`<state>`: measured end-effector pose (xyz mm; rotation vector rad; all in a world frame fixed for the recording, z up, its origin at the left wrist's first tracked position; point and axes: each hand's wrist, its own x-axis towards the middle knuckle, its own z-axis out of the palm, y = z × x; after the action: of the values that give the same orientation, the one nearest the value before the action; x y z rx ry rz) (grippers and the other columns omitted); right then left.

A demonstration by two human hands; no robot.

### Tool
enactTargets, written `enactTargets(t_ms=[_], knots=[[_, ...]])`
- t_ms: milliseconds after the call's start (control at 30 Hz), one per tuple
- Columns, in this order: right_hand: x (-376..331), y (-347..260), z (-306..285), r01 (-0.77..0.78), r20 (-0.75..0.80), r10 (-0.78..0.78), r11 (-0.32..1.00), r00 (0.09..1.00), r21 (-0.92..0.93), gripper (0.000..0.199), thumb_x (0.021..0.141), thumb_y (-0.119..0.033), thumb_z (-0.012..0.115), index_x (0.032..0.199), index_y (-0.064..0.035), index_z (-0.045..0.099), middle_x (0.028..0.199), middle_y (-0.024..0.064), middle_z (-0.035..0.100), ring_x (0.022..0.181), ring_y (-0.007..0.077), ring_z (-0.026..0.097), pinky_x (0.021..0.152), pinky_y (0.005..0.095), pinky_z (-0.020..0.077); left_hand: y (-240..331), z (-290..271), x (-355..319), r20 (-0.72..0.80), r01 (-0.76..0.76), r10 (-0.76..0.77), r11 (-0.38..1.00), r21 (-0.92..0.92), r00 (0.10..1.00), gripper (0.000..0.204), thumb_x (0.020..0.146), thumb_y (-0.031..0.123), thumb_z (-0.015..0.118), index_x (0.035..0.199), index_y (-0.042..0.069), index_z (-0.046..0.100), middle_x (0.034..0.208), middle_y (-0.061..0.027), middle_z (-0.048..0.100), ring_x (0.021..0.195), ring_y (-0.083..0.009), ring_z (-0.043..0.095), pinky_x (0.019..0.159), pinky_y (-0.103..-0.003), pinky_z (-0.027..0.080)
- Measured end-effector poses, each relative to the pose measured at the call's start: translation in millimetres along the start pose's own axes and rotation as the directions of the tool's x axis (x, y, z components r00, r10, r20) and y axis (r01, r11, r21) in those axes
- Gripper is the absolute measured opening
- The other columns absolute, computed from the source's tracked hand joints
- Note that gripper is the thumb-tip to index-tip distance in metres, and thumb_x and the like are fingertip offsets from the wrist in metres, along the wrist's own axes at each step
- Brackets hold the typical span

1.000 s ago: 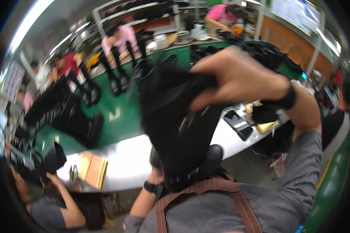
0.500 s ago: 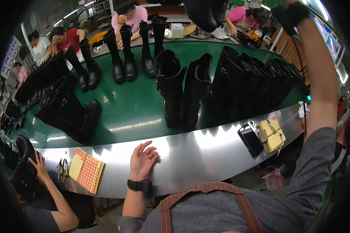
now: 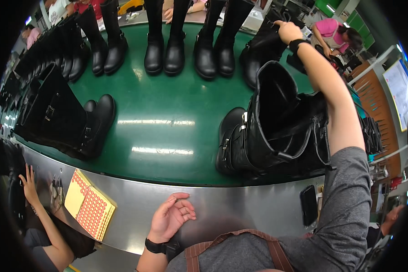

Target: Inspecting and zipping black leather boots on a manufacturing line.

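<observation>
My right hand [image 3: 290,32] reaches across the green table with its fingers closed at the top of a black boot [image 3: 255,61], which stands toe down toward me at the far side. Right beneath that arm, large black buckled boots [image 3: 276,131] rise close to me with their tops gaping. My left hand [image 3: 171,216] rests over the metal edge [image 3: 222,204], palm up, fingers loosely bent and apart, holding nothing. Pairs of black boots [image 3: 163,52] line the far side. Another black buckled pair [image 3: 68,118] leans at the left.
A stack of yellow sheets with red dots [image 3: 93,208] lies on the metal edge beside small tools [image 3: 56,192]. A black phone [image 3: 309,206] sits at the right. At the left shows a co-worker's hand [image 3: 29,187]; another person in pink [image 3: 331,34] works far right.
My right hand has come down from high at the upper right to the table's far side, and the boot hanging overhead now stands there. The view has shifted; my left hand stays empty.
</observation>
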<state>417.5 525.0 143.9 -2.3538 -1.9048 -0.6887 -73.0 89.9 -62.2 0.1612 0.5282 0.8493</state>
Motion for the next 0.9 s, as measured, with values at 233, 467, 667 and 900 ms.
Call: enactTargets(t_ms=[233, 467, 667, 900], knots=[[6, 32, -69, 0.337, 0.129, -0.343, 0.939, 0.930, 0.065, 0.052, 0.093, -0.045, 0.063, 0.133, -0.0138, 0.061, 0.118, 0.0157, 0.070, 0.112, 0.0344, 0.065, 0.098, 0.0423, 0.0500, -3, 0, 1, 0.030, -0.013, 0.012, 0.999, 0.030, 0.999, 0.039, 0.103, 0.027, 0.042, 0.125, -0.002, 0.055, 0.099, -0.0199, 0.065, 0.091, -0.0316, 0.064, 0.085, -0.045, 0.052], [-136, 57, -287, -0.034, -0.195, -0.019, 0.964, 0.981, -0.264, 0.031, 0.077, -0.029, 0.065, 0.096, -0.0077, 0.076, 0.095, 0.0178, 0.074, 0.089, 0.0346, 0.072, 0.079, 0.0431, 0.0571, -5, -9, 7, 0.128, -0.013, 0.001, 0.996, 0.089, 0.992, 0.039, 0.104, 0.028, 0.043, 0.125, -0.001, 0.056, 0.100, -0.0192, 0.067, 0.093, -0.0313, 0.065, 0.087, -0.045, 0.054], [-316, 95, -426, 0.082, -0.073, -0.102, 0.967, 0.992, -0.241, 0.036, 0.089, -0.036, 0.064, 0.086, -0.0021, 0.076, 0.080, 0.0173, 0.073, 0.074, 0.0308, 0.070, 0.075, 0.0398, 0.0564, -6, -21, 13, 0.148, -0.041, 0.024, 0.993, 0.112, 0.989, 0.038, 0.104, 0.028, 0.040, 0.122, -0.002, 0.055, 0.101, -0.0205, 0.067, 0.094, -0.0353, 0.066, 0.088, -0.048, 0.055], [-595, 105, -324, 0.128, 0.059, -0.262, 0.642, 0.963, 0.756, 0.031, 0.082, -0.007, 0.073, 0.112, -0.0022, 0.071, 0.092, 0.0083, 0.073, 0.077, 0.0157, 0.070, 0.070, 0.0277, 0.0537, -16, -20, 12, 0.082, -0.160, 0.146, 0.967, 0.197, 0.986, 0.038, 0.104, 0.029, 0.041, 0.120, -0.002, 0.056, 0.099, -0.0213, 0.068, 0.092, -0.0338, 0.067, 0.088, -0.048, 0.056]])
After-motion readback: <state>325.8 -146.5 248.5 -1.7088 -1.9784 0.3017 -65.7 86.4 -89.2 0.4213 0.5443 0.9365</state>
